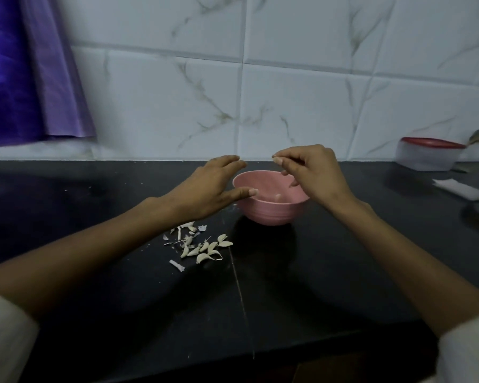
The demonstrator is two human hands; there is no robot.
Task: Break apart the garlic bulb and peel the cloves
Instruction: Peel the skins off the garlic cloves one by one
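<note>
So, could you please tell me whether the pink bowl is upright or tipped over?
Upright: the pink bowl sits on its base on the black counter, open rim facing up.

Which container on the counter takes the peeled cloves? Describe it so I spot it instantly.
On the black countertop, below the tiled wall, look mid-counter between the person's two hands. It is the small pink bowl, open-topped and round, right of the scattered garlic skins. The only other container, far right, is a clear box with a red lid.

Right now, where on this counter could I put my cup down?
Bare counter lies left of the left hand, and between the pink bowl and the red-lidded container. Crowded: the garlic pieces before the bowl.
</note>
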